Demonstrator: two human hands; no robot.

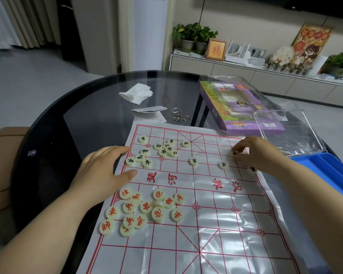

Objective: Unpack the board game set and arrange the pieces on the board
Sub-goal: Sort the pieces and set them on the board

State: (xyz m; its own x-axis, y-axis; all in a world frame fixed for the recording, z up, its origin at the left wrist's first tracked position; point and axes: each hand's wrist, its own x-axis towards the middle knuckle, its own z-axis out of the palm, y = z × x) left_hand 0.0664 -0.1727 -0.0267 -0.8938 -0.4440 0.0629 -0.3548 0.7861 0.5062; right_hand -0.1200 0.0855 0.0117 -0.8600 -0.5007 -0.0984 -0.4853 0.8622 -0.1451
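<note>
- The right hand [253,153] curls its fingertips down and pinches a black-lettered piece [234,152] near the board's far right edge.
- The left hand [105,171] lies flat with straight, relaxed fingers on the left edge of the board [216,214] and holds nothing.
- Black pieces [164,149] cluster just beside the left fingertips, and others lie singly in a row toward the right hand.
- Red pieces [143,210] are bunched on the near left of the board.
- The board lies on a dark glass table [67,125].
- Beyond the board are a purple box [244,107], a clear lid [297,133], a tissue [137,93], a paper slip [149,112] and metal rings [179,115]. A blue tray [329,171] is at the right.
</note>
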